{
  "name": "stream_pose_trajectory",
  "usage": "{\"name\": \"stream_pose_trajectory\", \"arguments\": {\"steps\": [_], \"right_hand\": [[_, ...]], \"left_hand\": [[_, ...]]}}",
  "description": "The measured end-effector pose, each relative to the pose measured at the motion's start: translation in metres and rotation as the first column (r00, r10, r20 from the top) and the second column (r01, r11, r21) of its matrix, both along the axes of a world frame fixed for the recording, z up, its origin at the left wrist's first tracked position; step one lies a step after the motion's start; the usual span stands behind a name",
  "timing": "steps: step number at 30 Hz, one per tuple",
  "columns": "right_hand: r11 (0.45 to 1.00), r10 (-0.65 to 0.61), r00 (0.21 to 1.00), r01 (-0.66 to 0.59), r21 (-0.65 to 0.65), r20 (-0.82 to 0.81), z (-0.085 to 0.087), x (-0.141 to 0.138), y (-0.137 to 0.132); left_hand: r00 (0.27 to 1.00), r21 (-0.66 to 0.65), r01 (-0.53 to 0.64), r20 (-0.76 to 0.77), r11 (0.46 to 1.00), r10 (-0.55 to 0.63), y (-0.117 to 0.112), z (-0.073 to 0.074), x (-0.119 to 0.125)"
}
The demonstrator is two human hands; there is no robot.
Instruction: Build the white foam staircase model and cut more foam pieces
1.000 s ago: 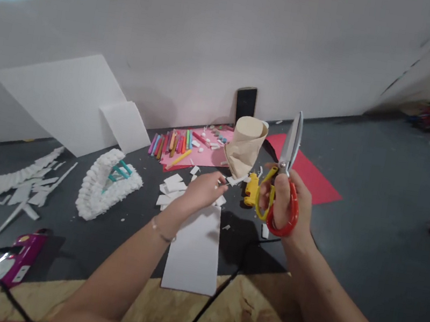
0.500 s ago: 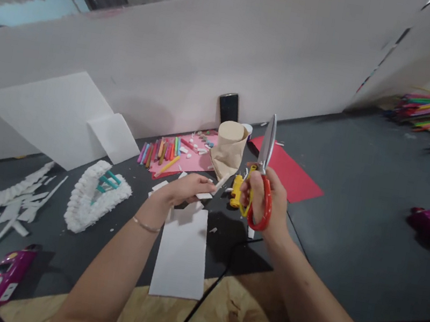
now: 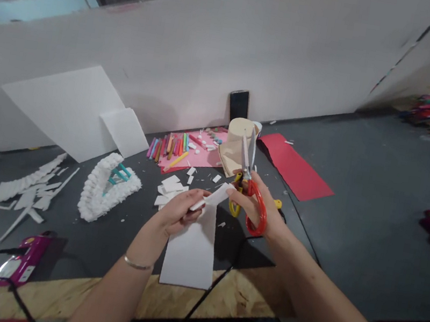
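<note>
My left hand pinches a small white strip of paper or thin foam, bent near my fingers. My right hand holds scissors with red and yellow handle loops, their blades apart and pointing up. Its fingertips also touch the far end of the strip. Below my hands a white rectangular sheet lies near the table's front edge. Small cut white pieces are heaped just beyond my left hand. A yellow object is mostly hidden behind my right hand.
A white teeth-like model with teal sticks stands left, beside white scraps. Behind are colored sticks, a tan roll, a phone and red paper. A black cable crosses the front edge.
My right hand has moved left to meet the strip, and the scissor blades have parted. My left hand has turned, lifting the strip between both hands. The view has shifted slightly.
</note>
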State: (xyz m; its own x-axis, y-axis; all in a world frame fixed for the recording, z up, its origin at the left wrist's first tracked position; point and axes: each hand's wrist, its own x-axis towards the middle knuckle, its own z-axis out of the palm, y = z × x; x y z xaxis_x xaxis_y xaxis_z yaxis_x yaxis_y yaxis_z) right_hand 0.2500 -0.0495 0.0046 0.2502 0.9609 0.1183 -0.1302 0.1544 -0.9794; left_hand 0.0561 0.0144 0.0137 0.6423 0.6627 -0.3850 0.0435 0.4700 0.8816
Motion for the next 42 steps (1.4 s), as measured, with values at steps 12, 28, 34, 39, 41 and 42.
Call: {"name": "stream_pose_trajectory", "arguments": {"steps": [12, 28, 34, 39, 41, 42], "right_hand": [[0.996, -0.039, 0.991, 0.028, -0.089, -0.124, -0.008, -0.005, 0.005], [0.992, -0.006, 1.000, 0.007, -0.124, 0.007, -0.017, -0.019, 0.001], [0.994, -0.045, 0.997, 0.050, -0.099, 0.055, -0.017, -0.021, 0.000], [0.995, -0.058, 0.993, 0.066, -0.072, 0.104, -0.014, -0.019, -0.002], [0.995, -0.062, 0.991, 0.071, -0.070, 0.118, -0.014, -0.019, -0.002], [0.995, -0.064, 0.991, 0.072, -0.069, 0.117, -0.013, -0.019, -0.003]], "left_hand": [[0.824, 0.307, -0.563, 0.150, 0.767, 0.546, 0.005, -0.013, -0.004], [0.973, 0.513, -0.203, 0.014, 0.834, 0.229, -0.019, -0.013, -0.005], [0.970, 0.471, -0.237, 0.067, 0.850, 0.233, -0.023, -0.011, -0.005], [0.970, 0.493, -0.232, 0.047, 0.839, 0.240, -0.025, -0.007, -0.004], [0.968, 0.512, -0.236, 0.047, 0.826, 0.247, -0.026, -0.007, -0.003], [0.966, 0.521, -0.242, 0.047, 0.819, 0.256, -0.026, -0.006, -0.003]]}}
